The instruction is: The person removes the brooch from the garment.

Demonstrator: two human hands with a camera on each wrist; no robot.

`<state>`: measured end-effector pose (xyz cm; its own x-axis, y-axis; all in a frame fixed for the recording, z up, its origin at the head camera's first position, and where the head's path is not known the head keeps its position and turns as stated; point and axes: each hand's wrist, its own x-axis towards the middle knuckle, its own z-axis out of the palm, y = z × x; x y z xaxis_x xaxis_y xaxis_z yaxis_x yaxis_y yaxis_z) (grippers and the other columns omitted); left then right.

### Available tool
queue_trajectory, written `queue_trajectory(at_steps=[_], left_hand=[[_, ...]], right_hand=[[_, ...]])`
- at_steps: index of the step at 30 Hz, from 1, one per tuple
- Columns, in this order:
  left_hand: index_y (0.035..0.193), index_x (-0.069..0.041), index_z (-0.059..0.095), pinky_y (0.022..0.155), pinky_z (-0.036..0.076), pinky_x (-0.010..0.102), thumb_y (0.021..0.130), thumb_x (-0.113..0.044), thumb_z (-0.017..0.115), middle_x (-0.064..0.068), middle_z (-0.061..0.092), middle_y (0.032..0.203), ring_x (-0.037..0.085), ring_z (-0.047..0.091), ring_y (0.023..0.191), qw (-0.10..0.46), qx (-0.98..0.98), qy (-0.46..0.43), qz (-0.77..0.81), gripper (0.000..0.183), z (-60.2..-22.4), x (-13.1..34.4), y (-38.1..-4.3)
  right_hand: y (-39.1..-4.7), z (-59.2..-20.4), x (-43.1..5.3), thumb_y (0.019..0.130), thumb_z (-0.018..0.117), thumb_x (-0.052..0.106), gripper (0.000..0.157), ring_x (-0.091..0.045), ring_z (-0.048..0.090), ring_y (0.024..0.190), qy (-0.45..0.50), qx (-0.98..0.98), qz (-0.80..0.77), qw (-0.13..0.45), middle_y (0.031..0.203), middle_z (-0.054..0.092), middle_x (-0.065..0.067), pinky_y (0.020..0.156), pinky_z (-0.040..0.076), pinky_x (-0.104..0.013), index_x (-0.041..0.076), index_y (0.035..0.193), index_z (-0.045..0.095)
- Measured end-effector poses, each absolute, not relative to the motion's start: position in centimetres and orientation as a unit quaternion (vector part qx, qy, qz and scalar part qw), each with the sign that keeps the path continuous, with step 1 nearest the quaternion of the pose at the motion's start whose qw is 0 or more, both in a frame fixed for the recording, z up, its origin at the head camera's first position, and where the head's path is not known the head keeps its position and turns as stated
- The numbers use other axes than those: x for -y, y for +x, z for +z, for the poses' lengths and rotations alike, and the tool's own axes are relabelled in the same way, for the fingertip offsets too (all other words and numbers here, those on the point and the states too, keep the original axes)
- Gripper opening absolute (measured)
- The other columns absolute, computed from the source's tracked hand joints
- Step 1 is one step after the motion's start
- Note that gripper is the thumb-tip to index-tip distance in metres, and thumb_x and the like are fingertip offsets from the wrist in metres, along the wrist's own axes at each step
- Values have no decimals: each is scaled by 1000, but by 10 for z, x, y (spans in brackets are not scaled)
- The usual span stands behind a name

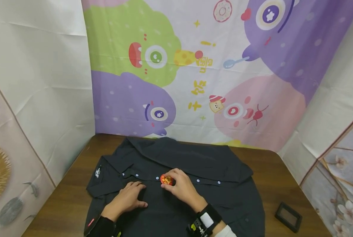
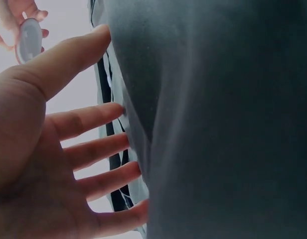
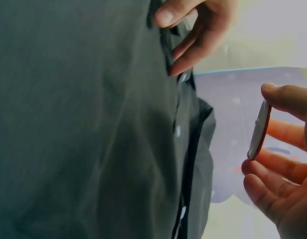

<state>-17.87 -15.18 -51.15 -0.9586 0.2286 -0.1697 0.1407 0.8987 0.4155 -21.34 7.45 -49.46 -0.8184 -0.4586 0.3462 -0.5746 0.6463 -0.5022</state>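
Observation:
A dark button-up shirt (image 1: 164, 210) lies spread on the table, with a row of pale buttons across it. My right hand (image 1: 182, 187) pinches a round red badge (image 1: 166, 179) by its edge, over the button row. The badge has a yellow picture on its front; its pale back (image 3: 259, 130) shows in the right wrist view, between the thumb and fingers. To the left, my left hand (image 1: 127, 200) rests on the shirt with fingers spread. In the left wrist view its fingertips (image 2: 116, 110) lie at the cloth.
A small black frame (image 1: 280, 215) with a see-through middle lies on the brown table (image 1: 272, 171), right of the shirt. Behind the table hangs a cartoon-print curtain (image 1: 191, 125). Pale cloth walls (image 1: 66, 98) stand at both sides.

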Motion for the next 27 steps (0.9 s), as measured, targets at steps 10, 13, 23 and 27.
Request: queue_trajectory(at_steps=[10,13,23,27], left_hand=[[119,-5,65,92,44,65,72,-31,86,16,57,130,39,50,120,103,-971,92,195,58,-512,150,-181],[118,-5,65,91,45,65,71,-29,86,17,57,130,40,50,120,93,-972,91,196,57,-512,149,-180],[118,-4,64,91,45,65,70,-28,87,17,58,129,40,50,120,96,-972,87,194,58,-511,148,-179],[118,-3,64,92,44,65,70,-28,87,19,57,130,42,50,121,98,-972,90,191,59,-511,146,-180]], right_hand=[[-211,-486,-79,80,81,30,29,-10,59,88,283,902,316,83,101,65,3,76,50,-25,17,104,73],[-211,-485,-80,80,80,30,29,-10,59,88,280,903,312,88,101,65,3,76,50,-26,17,105,73],[-209,-485,-84,80,80,32,30,-12,58,91,274,909,299,98,103,65,3,79,51,-28,18,105,73],[-208,-485,-86,79,81,31,29,-13,58,91,270,909,298,109,103,66,3,78,51,-29,18,104,73]])
